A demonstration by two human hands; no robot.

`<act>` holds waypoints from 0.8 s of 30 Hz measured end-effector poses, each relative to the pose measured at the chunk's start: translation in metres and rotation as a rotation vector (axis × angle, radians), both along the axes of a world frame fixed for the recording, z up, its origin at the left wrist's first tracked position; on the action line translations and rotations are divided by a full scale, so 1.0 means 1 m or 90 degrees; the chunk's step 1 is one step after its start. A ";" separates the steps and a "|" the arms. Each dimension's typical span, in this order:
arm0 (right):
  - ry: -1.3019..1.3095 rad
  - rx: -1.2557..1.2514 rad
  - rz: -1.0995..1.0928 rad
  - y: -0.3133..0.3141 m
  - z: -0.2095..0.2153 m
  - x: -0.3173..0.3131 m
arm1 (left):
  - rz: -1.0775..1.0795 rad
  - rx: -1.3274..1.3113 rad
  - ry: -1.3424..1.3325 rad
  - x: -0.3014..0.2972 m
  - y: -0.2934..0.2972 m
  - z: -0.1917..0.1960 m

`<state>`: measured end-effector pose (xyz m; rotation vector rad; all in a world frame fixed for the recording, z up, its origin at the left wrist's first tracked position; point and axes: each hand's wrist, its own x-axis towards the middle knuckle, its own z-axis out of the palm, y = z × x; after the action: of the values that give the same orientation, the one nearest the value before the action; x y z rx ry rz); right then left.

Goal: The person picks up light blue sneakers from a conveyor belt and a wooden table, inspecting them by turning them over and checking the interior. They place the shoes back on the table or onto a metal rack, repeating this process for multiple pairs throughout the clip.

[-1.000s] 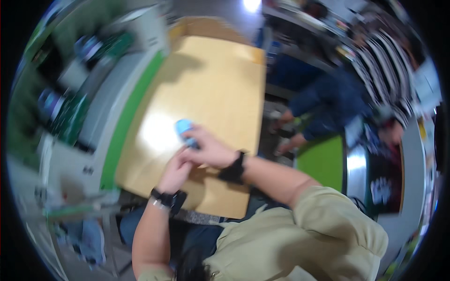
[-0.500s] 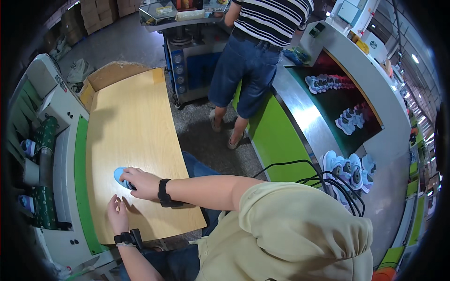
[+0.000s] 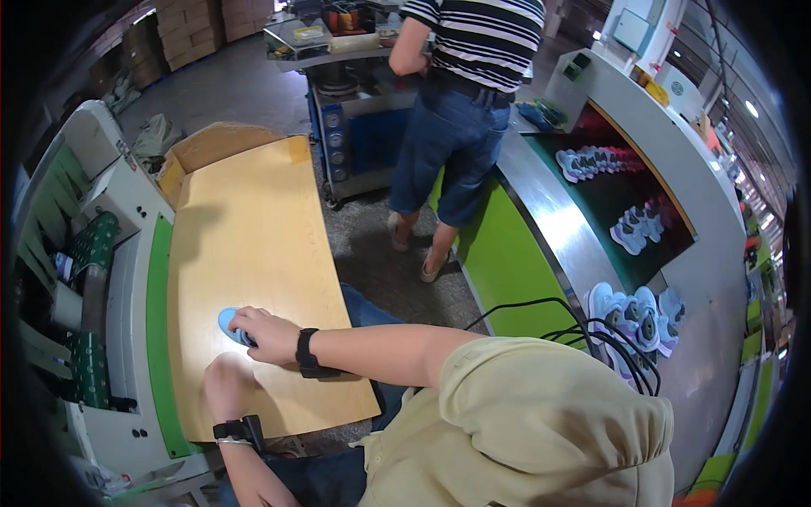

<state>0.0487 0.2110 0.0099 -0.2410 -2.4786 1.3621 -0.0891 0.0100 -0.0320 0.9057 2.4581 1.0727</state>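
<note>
A small light blue shoe (image 3: 226, 318), darker where it runs under my fingers, lies on the wooden tabletop (image 3: 245, 228). My right hand (image 3: 269, 336) is closed around it from the right and hides most of it. Just nearer to me, my left hand (image 3: 229, 390) hovers at the table's near left part, smeared by motion, so its fingers cannot be made out. It looks apart from the shoe. Both wrists carry black bands.
Left of the table stands a machine with green rollers (image 3: 89, 363). On the right, several shoes (image 3: 634, 317) sit by a metal-edged conveyor (image 3: 549, 211), with black cables (image 3: 583, 329) near my arm. A person in a striped shirt (image 3: 477, 38) stands ahead, beside a wheeled machine (image 3: 355, 135).
My left hand has moved up and right, closer to the shoe, and blurred. My right hand keeps its hold on the shoe. The whole view has shifted slightly.
</note>
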 end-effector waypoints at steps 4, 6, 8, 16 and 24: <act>0.007 -0.002 -0.008 0.001 -0.003 0.002 | 0.005 0.031 0.019 0.008 0.006 0.004; 0.015 0.019 -0.014 0.002 -0.006 0.002 | 0.000 0.046 0.049 0.010 0.009 0.004; 0.026 0.023 -0.013 0.001 -0.010 -0.001 | -0.001 0.029 0.056 0.011 0.007 0.008; 0.058 0.028 -0.010 0.001 -0.014 -0.004 | 0.007 0.020 0.098 0.016 0.006 0.012; 0.098 0.053 -0.011 0.004 -0.019 -0.007 | -0.015 0.031 0.116 0.017 0.010 0.014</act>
<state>0.0416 0.2153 -0.0090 -0.1344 -2.3936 1.2182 -0.0718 0.0197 -0.0175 1.0893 2.5696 1.0903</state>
